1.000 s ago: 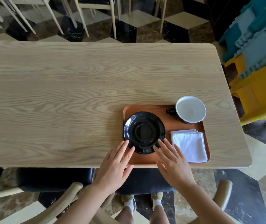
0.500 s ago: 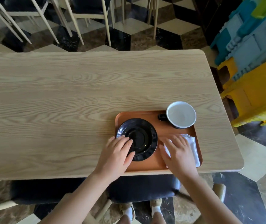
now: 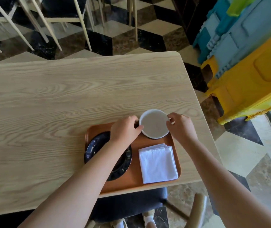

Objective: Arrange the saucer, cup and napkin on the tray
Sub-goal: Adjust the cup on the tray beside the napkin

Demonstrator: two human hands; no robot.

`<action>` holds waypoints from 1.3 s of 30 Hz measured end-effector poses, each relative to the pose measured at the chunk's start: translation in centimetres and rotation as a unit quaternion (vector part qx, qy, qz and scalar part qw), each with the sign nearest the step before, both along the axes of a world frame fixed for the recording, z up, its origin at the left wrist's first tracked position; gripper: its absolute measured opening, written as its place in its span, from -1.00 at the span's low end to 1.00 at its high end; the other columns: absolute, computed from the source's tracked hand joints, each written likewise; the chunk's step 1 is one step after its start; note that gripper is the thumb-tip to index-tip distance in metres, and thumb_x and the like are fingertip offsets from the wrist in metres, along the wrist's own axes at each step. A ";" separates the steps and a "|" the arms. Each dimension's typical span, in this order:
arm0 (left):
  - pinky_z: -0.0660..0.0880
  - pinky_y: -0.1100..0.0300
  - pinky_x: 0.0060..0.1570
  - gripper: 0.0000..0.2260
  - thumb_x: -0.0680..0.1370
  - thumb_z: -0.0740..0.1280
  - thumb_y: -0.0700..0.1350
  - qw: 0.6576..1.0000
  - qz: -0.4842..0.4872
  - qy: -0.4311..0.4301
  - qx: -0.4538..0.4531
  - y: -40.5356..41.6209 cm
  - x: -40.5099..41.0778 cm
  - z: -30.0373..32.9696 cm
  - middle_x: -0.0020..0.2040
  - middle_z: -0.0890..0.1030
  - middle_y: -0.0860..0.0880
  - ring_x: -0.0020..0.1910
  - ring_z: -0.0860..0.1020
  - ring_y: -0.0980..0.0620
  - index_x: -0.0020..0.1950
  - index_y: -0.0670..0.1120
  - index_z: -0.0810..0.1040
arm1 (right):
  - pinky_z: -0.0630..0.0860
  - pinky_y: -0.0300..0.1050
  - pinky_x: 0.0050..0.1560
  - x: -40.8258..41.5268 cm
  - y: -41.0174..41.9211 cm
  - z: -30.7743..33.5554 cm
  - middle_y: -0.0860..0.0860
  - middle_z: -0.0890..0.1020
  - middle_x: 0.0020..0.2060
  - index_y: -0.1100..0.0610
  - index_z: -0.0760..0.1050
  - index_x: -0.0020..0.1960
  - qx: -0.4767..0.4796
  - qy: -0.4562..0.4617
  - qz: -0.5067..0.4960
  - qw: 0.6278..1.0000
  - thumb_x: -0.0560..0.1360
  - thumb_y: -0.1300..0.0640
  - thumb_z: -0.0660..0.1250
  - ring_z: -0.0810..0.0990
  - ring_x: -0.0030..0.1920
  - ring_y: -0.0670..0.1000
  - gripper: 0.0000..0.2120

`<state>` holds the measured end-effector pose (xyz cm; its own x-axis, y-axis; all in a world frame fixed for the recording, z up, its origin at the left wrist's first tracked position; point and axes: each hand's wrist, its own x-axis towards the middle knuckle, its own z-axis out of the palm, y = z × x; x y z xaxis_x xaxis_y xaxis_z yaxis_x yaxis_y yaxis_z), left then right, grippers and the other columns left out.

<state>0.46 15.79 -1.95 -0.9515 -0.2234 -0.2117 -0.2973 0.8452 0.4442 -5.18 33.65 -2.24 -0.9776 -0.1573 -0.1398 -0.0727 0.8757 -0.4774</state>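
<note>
Cup (image 3: pixel 154 123): rigid, breakable, smooth; resting at tray (image 3: pixel 175 146) far corner.
Hands: left (image 3: pixel 124 129), right (image 3: pixel 181 127) pinching opposite rim sides.
Hold: gripping rim or handle.

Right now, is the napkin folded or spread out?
Folded: the napkin lies as a compact square on the tray, layered edges visible at its far corner.

tray (image 3: pixel 134 183): on table (image 3: pixel 49 104), at near edge
saucer (image 3: pixel 93 147): left in tray
napkin (image 3: pixel 157 163): right, near
cup (image 3: pixel 154 123): behind napkin
</note>
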 end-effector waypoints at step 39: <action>0.49 0.08 0.19 -0.54 0.40 0.44 -0.11 0.965 -0.202 0.127 -0.110 7.0 13.2 -5.9 0.30 0.53 -0.16 0.29 0.50 -0.07 0.29 -0.11 0.51 | 0.38 0.01 0.32 12.6 5.8 -4.7 0.14 0.51 0.30 0.15 0.53 0.21 0.100 0.152 0.310 0.933 0.44 -0.04 0.16 0.44 0.33 0.10 -0.55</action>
